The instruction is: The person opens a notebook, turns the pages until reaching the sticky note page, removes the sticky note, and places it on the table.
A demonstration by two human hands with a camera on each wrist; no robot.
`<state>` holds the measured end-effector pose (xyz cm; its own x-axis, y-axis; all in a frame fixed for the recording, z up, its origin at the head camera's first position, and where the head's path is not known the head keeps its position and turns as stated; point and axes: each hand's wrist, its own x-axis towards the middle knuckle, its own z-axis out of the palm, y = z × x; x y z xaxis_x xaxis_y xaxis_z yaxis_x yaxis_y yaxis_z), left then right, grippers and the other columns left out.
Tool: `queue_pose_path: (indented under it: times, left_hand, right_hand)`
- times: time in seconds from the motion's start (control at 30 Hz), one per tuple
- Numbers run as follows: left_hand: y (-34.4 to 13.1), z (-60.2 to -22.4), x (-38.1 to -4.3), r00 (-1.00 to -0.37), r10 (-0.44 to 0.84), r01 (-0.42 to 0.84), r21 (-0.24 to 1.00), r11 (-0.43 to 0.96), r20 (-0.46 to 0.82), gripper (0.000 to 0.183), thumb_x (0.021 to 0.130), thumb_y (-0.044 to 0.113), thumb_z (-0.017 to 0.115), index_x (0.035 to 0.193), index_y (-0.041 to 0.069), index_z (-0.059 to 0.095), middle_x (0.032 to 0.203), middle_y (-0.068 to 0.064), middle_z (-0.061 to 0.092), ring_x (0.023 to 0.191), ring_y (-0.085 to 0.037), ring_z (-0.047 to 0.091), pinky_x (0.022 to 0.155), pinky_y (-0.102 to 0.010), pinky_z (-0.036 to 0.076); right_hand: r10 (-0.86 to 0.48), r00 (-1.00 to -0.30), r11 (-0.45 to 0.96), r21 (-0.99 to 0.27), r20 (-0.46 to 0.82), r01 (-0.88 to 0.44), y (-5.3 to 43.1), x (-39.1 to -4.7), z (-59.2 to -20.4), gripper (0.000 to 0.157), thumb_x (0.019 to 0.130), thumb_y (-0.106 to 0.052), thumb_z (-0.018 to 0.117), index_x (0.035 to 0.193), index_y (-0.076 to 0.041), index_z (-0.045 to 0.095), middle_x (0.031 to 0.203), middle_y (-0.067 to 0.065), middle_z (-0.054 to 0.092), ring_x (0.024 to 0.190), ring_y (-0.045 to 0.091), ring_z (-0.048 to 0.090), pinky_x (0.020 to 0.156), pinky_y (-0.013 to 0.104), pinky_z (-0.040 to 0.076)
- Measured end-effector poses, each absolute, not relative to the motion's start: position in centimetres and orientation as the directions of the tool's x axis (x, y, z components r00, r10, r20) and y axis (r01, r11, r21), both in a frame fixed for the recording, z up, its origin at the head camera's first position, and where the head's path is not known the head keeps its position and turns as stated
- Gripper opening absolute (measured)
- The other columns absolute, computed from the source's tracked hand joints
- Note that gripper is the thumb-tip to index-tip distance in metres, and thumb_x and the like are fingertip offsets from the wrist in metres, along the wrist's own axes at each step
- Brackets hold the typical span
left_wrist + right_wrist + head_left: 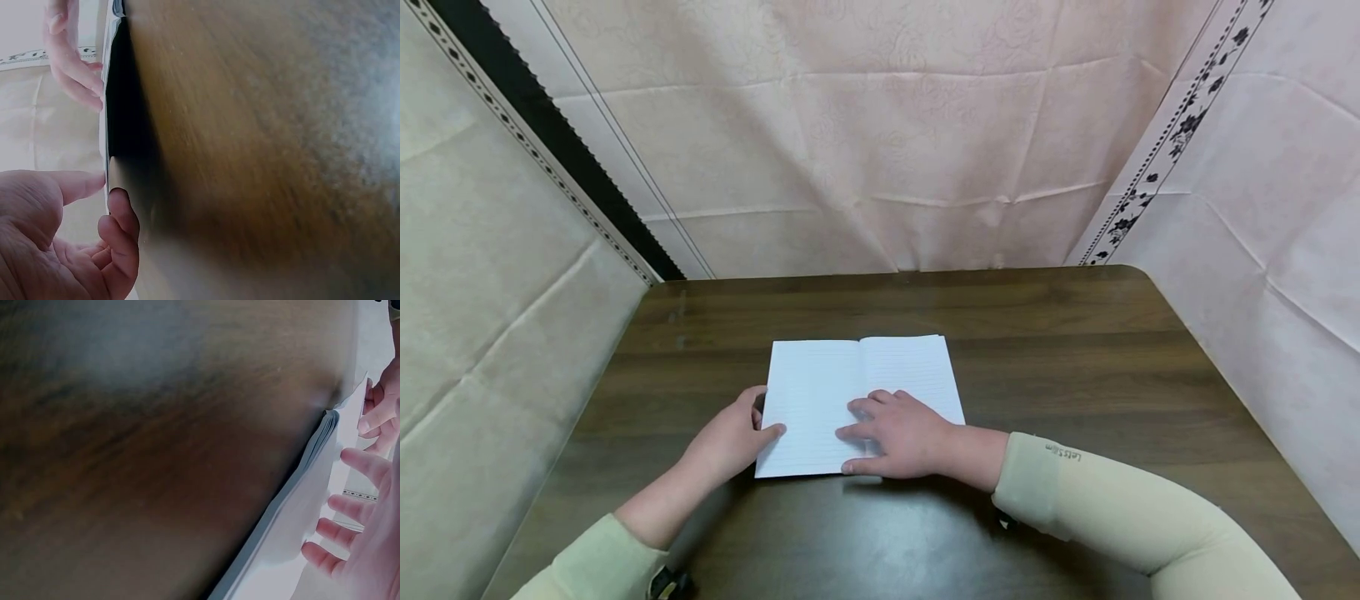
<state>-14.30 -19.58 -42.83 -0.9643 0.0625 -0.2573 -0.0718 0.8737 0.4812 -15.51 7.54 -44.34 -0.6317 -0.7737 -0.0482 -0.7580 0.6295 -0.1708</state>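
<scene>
An open notebook (816,392) with white lined pages lies on the wooden table, its fold running down the middle. At its left edge my left hand (730,437) pinches the cover and pages, thumb on top and curled fingers beneath; the left wrist view shows this left hand (69,231) gripping the thin edge. My right hand (898,433) rests on the pages near the fold, fingers spread. From the right wrist view, the fingertips of the right hand (369,525) touch the page, and the notebook's page stack (306,456) is seen edge-on.
The brown wooden table (1037,350) extends around the notebook on all sides. Pale creased cloth (880,142) hangs behind it, with more cloth at left and right. A dark gap (572,142) shows between cloths at the upper left.
</scene>
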Motion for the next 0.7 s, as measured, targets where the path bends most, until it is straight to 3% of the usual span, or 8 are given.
queue_pose_path:
  times: [0.2, 0.4, 0.7]
  left_hand:
    - [-19.6, -42.9, -14.3, -0.962, 0.065, -0.069, 0.467, 0.882, -0.265, 0.073, 0.083, 0.038, 0.067, 0.139, 0.005, 0.032, 0.081, -0.003, 0.051, 0.062, -0.016, 0.045, 0.054, -0.03, 0.035]
    - [-19.7, -43.4, -14.4, -0.963, 0.064, -0.067, 0.462, 0.884, -0.262, 0.074, 0.083, 0.037, 0.067, 0.139, 0.006, 0.032, 0.08, -0.002, 0.051, 0.06, -0.016, 0.044, 0.054, -0.03, 0.034]
    - [-19.6, -43.2, -14.3, -0.963, 0.074, -0.055, 0.456, 0.888, -0.261, 0.072, 0.083, 0.033, 0.066, 0.139, 0.004, 0.031, 0.08, -0.001, 0.052, 0.061, -0.015, 0.045, 0.054, -0.029, 0.034]
  right_hand:
    - [-0.774, -0.632, 0.629, -0.151, -0.031, -0.763, 7.6, -15.6, -44.5, 0.064, 0.082, -0.077, 0.022, 0.125, -0.042, 0.053, 0.138, -0.003, 0.042, 0.126, 0.017, 0.036, 0.096, 0.041, 0.036]
    - [-0.768, -0.639, 0.629, -0.14, 0.041, -0.765, 8.3, -16.0, -44.4, 0.057, 0.086, -0.069, 0.03, 0.121, -0.035, 0.058, 0.132, -0.002, 0.048, 0.122, 0.018, 0.041, 0.093, 0.04, 0.038]
    - [-0.663, -0.744, 0.728, -0.156, 0.084, -0.667, 10.6, -18.4, -43.6, 0.042, 0.089, -0.05, 0.048, 0.12, -0.026, 0.059, 0.125, -0.001, 0.053, 0.117, 0.02, 0.047, 0.093, 0.041, 0.039]
